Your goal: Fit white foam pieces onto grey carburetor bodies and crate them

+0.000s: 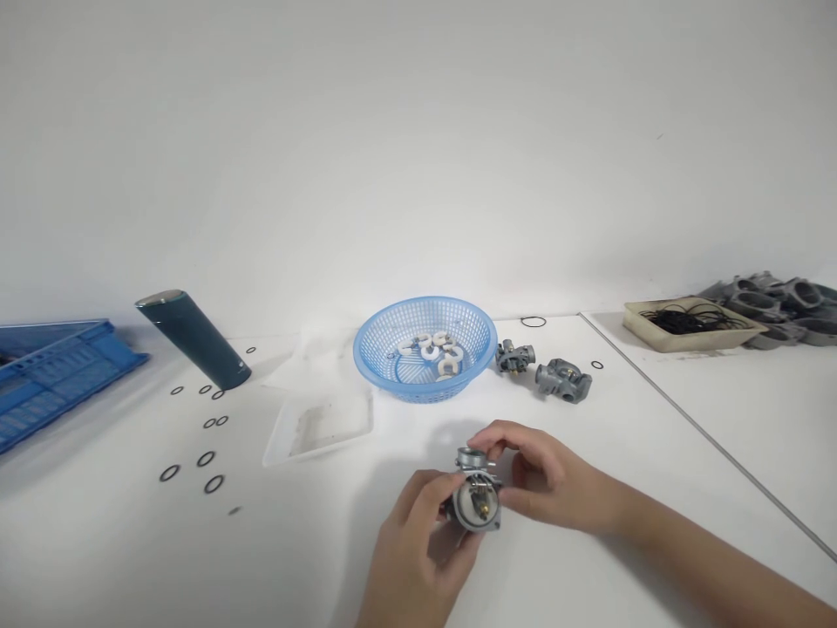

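Observation:
A grey metal carburetor (477, 501) is held low over the white table, its open bowl side facing me and showing a white float with a brass part in its middle. My left hand (425, 532) is closed on its left side, thumb underneath and fingers on top. My right hand (540, 475) grips it from the right, index finger at the round top opening and thumb against the side. Beyond them stands a blue plastic basket (426, 390) with several white C-shaped floats (451, 359) inside. To its right lie two more carburetors, one (514, 357) beside the basket and another (563, 380) nearer.
Black rubber rings (206, 458) lie scattered at left, by a leaning-looking dark green tumbler (200, 342) and a blue crate (65, 375). A shallow clear plastic tray (278, 440) sits left of the basket. Far right are a box of black rings (693, 340) and piled grey castings (778, 305).

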A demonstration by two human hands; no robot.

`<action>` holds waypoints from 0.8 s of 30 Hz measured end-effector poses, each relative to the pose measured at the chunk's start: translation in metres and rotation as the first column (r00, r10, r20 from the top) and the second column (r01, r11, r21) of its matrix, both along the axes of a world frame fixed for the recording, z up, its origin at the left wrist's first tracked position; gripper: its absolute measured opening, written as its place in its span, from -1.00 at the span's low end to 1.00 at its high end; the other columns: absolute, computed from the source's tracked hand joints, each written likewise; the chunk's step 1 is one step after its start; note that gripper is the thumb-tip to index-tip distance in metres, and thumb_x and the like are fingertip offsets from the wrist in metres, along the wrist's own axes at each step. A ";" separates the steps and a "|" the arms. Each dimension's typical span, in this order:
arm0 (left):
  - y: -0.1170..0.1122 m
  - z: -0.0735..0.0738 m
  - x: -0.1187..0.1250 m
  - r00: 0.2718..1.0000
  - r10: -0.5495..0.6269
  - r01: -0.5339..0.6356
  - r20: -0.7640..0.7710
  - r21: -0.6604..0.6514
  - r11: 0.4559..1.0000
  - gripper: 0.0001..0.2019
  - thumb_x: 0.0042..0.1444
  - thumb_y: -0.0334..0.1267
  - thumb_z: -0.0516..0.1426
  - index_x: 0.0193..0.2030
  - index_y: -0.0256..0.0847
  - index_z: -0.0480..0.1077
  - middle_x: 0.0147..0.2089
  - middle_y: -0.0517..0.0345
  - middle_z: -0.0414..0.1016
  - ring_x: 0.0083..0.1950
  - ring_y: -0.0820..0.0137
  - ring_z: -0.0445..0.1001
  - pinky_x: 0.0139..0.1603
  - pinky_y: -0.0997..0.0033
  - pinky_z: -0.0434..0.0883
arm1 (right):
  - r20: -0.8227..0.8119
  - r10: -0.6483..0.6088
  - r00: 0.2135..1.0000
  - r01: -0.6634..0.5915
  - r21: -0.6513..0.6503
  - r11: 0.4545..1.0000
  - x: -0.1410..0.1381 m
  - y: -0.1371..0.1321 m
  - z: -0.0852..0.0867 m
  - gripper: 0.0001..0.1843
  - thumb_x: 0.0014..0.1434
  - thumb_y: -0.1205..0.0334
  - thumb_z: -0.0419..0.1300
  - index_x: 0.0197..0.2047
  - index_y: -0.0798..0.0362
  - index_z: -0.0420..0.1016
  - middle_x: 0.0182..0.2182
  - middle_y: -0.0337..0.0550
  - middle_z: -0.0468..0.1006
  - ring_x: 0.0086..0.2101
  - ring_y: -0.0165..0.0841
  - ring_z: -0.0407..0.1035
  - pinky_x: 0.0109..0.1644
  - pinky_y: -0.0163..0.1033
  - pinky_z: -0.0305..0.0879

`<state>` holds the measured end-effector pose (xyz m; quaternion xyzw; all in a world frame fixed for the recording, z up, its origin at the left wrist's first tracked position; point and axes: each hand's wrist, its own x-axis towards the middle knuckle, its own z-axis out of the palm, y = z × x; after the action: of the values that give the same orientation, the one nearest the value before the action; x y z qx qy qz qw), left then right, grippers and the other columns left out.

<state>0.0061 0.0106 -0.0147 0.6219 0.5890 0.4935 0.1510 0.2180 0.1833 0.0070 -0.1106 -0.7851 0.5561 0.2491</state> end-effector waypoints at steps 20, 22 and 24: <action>0.005 -0.016 0.002 0.988 0.132 -0.130 0.085 -0.039 0.991 -0.46 0.25 -0.16 0.31 0.34 -0.12 0.37 0.16 -0.09 0.72 0.04 0.15 0.77 0.01 0.08 0.75 | 0.023 -0.188 0.982 0.167 0.368 0.915 -0.007 -0.006 -0.006 0.00 0.00 -0.01 0.66 0.47 -0.08 0.51 -0.03 -0.10 0.67 -0.11 -0.07 0.61 0.05 -0.03 0.54; 0.007 -0.021 0.003 0.982 0.152 -0.152 0.109 -0.008 0.988 -0.47 0.29 -0.05 0.32 0.33 -0.11 0.36 0.16 -0.11 0.72 0.02 0.14 0.78 -0.02 0.08 0.77 | 0.021 -0.284 0.959 0.254 0.392 0.885 0.010 0.002 -0.004 -0.02 -0.05 -0.04 0.65 0.42 -0.06 0.56 -0.03 -0.08 0.68 -0.13 -0.07 0.62 0.01 -0.05 0.57; 0.011 -0.024 0.003 0.976 0.164 -0.169 0.143 0.026 0.985 -0.50 0.34 0.03 0.31 0.30 -0.10 0.36 0.13 -0.10 0.73 -0.02 0.14 0.79 -0.06 0.10 0.79 | 0.016 -0.426 0.904 0.380 0.422 0.823 0.041 0.014 0.000 -0.06 -0.01 -0.05 0.62 0.42 -0.04 0.58 0.07 0.00 0.69 -0.06 -0.03 0.63 0.01 -0.05 0.60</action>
<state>0.0093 0.0215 -0.0384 0.5368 0.6175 0.5580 0.1385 0.2589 0.1972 0.0070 -0.2500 -0.8550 0.3071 0.3350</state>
